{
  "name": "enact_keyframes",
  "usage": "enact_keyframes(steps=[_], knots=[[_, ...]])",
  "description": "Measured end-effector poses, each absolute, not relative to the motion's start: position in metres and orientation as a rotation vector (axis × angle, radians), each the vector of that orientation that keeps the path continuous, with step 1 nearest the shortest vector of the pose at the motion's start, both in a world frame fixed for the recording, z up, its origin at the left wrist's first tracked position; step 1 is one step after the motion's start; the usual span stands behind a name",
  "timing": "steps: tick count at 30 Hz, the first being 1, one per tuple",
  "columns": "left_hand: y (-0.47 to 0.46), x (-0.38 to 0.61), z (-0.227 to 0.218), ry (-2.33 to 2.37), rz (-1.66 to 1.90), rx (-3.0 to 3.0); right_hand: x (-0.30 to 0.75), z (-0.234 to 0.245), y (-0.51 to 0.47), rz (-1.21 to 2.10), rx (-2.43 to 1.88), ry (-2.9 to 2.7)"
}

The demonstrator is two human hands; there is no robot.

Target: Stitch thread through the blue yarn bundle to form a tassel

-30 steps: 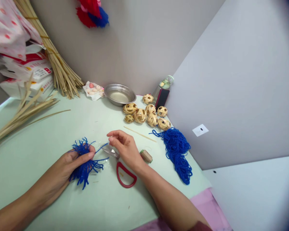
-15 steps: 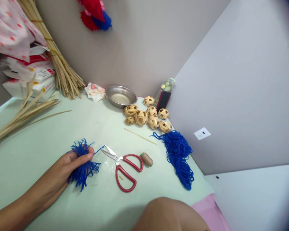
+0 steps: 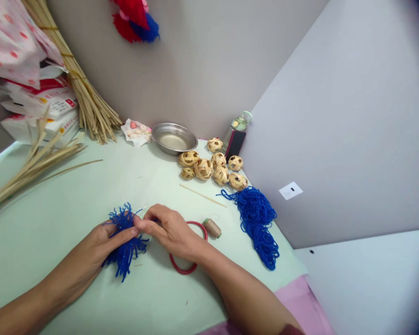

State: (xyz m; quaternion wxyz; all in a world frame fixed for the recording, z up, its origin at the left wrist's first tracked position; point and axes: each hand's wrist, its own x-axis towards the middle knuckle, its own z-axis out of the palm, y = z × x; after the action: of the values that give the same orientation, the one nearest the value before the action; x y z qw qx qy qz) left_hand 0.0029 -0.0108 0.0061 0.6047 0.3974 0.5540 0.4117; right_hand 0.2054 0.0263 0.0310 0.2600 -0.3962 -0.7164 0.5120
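My left hand (image 3: 106, 239) pinches a blue yarn tassel (image 3: 125, 242) at its middle, pressing it against the pale green table (image 3: 56, 218). My right hand (image 3: 169, 230) has its fingers closed in a pinch right at the tassel, meeting the left thumb; what it pinches is too fine to name. Under the right hand lie red-handled scissors (image 3: 186, 267), with only the handle loops showing. A small spool of tan thread (image 3: 212, 227) lies just right of that hand.
A pile of blue yarn (image 3: 260, 221) lies at the right table edge. Several woven bamboo balls (image 3: 212, 166), a metal bowl (image 3: 174, 137), a phone (image 3: 235, 143) and a bottle stand at the back. Bamboo strips (image 3: 35, 160) lie at the left, a thin stick (image 3: 202, 194) mid-table.
My right hand left the table half a second ago and has come back, now over the scissors with its fingertips pinched at the tassel. The left hand kept its hold.
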Motion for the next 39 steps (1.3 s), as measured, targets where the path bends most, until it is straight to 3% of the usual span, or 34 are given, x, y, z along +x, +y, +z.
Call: enact_keyframes(steps=[4, 15, 39], knots=[[-0.011, 0.002, 0.009, 1.239, 0.929, 0.834, 0.202, 0.024, 0.025, 1.666, -0.947, -1.735], [-0.011, 0.0, 0.005, 1.246, 0.958, 0.847, 0.194, 0.023, 0.027, 1.686, -1.066, -1.422], [-0.008, 0.001, 0.004, 1.301, 0.964, 0.775, 0.189, 0.024, 0.024, 1.712, -1.131, -1.396]])
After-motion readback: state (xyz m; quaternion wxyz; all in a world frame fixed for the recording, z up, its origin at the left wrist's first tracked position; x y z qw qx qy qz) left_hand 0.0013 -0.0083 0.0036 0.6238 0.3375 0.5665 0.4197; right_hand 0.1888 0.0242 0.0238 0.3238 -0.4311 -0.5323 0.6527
